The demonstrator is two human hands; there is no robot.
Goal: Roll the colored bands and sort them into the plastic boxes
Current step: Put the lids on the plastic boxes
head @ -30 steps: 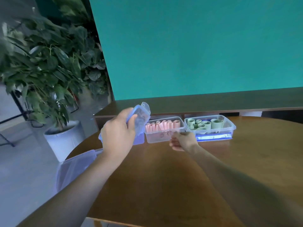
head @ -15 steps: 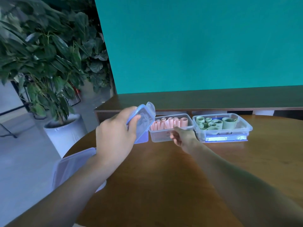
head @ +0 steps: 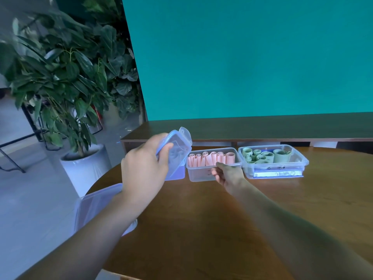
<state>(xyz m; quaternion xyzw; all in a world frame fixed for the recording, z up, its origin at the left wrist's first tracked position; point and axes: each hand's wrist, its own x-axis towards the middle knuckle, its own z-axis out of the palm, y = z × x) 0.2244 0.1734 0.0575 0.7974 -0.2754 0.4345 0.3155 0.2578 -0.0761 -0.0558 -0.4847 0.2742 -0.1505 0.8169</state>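
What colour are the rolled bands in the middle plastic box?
Pink: the rolled bands in the middle box show clearly in the head view.

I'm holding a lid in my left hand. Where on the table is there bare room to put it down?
The bare wooden table between your two forearms, in front of the pink-roll box, is free. So is the stretch right of your right hand, in front of the green-roll box. The back row of boxes is crowded, and another lid overhangs the table's left edge.
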